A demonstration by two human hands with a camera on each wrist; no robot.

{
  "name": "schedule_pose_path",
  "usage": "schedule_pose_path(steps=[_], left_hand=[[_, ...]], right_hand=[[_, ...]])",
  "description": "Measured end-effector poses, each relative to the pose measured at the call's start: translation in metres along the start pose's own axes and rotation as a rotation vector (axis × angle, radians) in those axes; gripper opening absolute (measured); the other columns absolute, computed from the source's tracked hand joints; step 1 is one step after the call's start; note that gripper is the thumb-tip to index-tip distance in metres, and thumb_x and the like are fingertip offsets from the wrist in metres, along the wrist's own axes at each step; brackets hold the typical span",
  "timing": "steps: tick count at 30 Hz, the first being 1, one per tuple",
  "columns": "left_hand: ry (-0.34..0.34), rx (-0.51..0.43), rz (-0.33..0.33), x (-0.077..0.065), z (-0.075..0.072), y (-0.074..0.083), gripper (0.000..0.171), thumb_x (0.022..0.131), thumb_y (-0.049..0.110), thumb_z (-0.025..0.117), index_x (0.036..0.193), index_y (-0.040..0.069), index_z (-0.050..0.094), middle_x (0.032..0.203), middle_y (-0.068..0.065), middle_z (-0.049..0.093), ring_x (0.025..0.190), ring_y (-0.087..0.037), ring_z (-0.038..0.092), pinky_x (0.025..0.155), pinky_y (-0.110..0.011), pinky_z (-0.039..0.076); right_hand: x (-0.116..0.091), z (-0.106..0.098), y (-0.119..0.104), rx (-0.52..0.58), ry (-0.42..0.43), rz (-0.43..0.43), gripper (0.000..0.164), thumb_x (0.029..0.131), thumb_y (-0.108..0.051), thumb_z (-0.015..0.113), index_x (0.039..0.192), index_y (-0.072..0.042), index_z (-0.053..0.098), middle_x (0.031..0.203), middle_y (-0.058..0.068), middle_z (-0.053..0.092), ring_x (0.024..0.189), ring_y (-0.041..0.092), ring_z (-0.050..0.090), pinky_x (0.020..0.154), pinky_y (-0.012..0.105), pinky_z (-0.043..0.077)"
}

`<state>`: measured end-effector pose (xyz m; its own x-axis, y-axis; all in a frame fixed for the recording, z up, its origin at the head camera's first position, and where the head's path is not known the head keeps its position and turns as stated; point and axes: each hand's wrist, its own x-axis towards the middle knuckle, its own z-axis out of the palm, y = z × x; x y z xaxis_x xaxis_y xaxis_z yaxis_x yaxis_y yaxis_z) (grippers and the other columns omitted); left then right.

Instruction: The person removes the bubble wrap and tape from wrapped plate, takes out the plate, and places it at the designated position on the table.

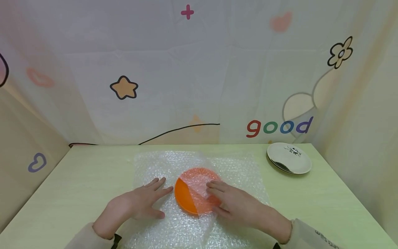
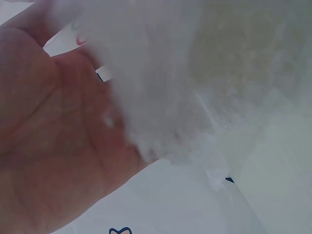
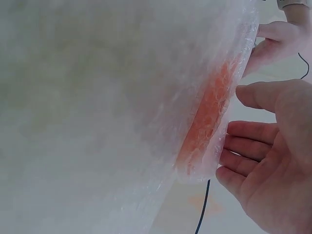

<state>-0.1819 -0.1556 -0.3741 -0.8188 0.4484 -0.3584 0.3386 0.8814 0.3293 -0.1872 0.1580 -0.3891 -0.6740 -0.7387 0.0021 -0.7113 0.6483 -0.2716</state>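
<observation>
An orange plate (image 1: 184,197) lies on a sheet of bubble wrap (image 1: 168,160) in the middle of the table. A layer of the wrap folds over its right and upper part, leaving a left section bare. My right hand (image 1: 234,202) rests on the folded layer over the plate's right side, fingers extended. In the right wrist view, its fingers (image 3: 251,139) lie against wrap with orange showing through. Just left of the plate, my left hand (image 1: 141,202) spreads its fingers over the wrap. In the left wrist view, blurred wrap (image 2: 156,97) partly covers its fingers.
Two stacked white plates (image 1: 287,157) with dark painted decoration sit at the table's back right corner. A printed curtain (image 1: 174,79) hangs along the back edge of the pale green table (image 1: 90,173) and at both sides.
</observation>
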Motion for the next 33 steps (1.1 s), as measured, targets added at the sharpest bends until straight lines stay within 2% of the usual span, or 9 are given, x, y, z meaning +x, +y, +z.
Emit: schedule_pose_path(steps=[8, 16, 22, 33], left_hand=[[0.003, 0.009, -0.001, 0.0, 0.001, 0.002, 0.078, 0.089, 0.033, 0.081, 0.157, 0.017, 0.046, 0.167, -0.017, 0.024, 0.152, -0.041, 0.021, 0.114, -0.065, 0.029], [0.008, 0.021, -0.009, 0.0, 0.002, 0.002, 0.079, 0.088, 0.033, 0.081, 0.157, 0.018, 0.046, 0.166, -0.017, 0.025, 0.152, -0.041, 0.022, 0.11, -0.065, 0.034], [0.027, 0.05, 0.004, -0.001, 0.003, 0.003, 0.078, 0.089, 0.033, 0.081, 0.156, 0.017, 0.046, 0.166, -0.018, 0.026, 0.151, -0.041, 0.023, 0.111, -0.063, 0.035], [0.034, 0.06, 0.005, -0.001, 0.004, 0.004, 0.079, 0.088, 0.033, 0.082, 0.157, 0.016, 0.045, 0.166, -0.019, 0.026, 0.151, -0.042, 0.023, 0.112, -0.063, 0.034]], right_hand=[[0.002, 0.002, -0.008, 0.003, -0.015, -0.031, 0.052, 0.099, -0.021, 0.07, 0.147, -0.006, 0.055, 0.156, 0.009, 0.047, 0.143, 0.027, 0.044, 0.111, 0.046, 0.042], [0.004, 0.003, -0.017, 0.039, -0.052, -0.004, 0.062, 0.1, -0.028, 0.07, 0.155, -0.011, 0.047, 0.162, 0.002, 0.039, 0.147, 0.023, 0.038, 0.112, 0.047, 0.04], [0.005, 0.004, -0.021, 0.045, -0.041, -0.059, 0.06, 0.102, -0.027, 0.067, 0.155, -0.01, 0.046, 0.163, 0.003, 0.037, 0.148, 0.021, 0.036, 0.112, 0.044, 0.04], [0.01, 0.003, -0.032, 0.014, -0.056, -0.109, 0.056, 0.103, -0.028, 0.064, 0.154, -0.011, 0.048, 0.163, 0.002, 0.038, 0.148, 0.018, 0.036, 0.112, 0.042, 0.04]])
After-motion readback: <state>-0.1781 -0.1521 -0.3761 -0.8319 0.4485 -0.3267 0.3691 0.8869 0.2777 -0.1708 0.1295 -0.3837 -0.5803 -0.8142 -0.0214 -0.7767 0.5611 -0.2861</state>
